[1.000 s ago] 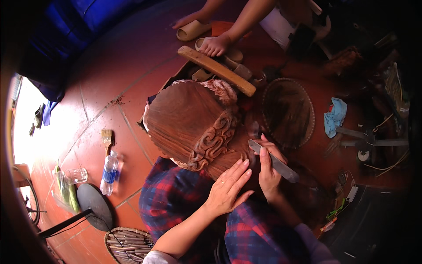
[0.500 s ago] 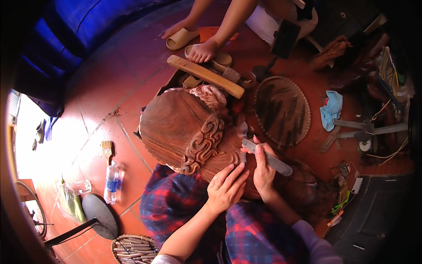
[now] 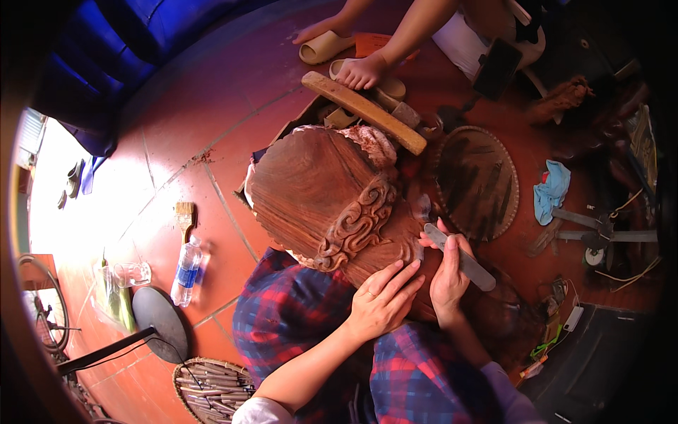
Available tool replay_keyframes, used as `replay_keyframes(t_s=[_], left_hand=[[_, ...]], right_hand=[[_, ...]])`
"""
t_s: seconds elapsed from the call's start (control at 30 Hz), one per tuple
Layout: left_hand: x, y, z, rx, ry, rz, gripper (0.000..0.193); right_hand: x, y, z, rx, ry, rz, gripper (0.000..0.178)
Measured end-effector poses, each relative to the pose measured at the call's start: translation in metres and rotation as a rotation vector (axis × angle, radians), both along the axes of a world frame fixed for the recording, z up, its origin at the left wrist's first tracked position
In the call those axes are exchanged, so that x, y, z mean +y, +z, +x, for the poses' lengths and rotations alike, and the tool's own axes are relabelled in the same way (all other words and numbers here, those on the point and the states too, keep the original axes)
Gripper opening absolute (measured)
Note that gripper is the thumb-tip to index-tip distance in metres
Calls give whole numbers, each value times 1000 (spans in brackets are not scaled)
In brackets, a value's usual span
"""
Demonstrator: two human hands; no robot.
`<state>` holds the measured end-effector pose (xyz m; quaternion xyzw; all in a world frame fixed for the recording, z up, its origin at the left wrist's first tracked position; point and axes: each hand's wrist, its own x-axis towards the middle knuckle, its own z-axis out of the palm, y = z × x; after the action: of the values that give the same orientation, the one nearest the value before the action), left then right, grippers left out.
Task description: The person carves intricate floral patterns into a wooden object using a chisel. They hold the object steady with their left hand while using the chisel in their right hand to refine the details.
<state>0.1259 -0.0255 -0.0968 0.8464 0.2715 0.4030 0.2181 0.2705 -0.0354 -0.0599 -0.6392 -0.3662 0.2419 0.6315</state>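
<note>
A reddish-brown carved wood piece (image 3: 311, 191) lies across my lap, with a smooth, scalloped-edged broad part and a band of raised scrolls (image 3: 360, 219). My left hand (image 3: 385, 297) rests on the wood just below the scrolls, fingers stretched out and close together, a ring on one finger. Beside it, my right hand (image 3: 450, 275) grips a flat grey strip with rounded ends (image 3: 477, 271), held slantwise between thumb and fingers. The strip's upper end is near the carved surface; whether it touches, I cannot tell.
Beyond the carving lie a wooden bar (image 3: 367, 113) and a round woven tray (image 3: 477, 184). Another person's foot (image 3: 361, 72) is close to the bar. On the left are a brush (image 3: 185, 215), a water bottle (image 3: 186, 272), a stand's round base (image 3: 164, 325) and a basket of tools (image 3: 212, 389).
The whole scene has shifted to the right in the picture as the view turned. Both hands keep nearly the same place on the carving, and the grey strip stays in my right hand.
</note>
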Motion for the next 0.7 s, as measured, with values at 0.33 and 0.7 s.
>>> replay_keyframes(t_s=[0.33,0.7], left_hand=[[6,28,-40,-186,70,-328,57],[10,25,-46,-17,114,-321,59]], right_hand=[[27,35,-25,-587,323,171,15],[27,34,-29,-585,425,-113,10]])
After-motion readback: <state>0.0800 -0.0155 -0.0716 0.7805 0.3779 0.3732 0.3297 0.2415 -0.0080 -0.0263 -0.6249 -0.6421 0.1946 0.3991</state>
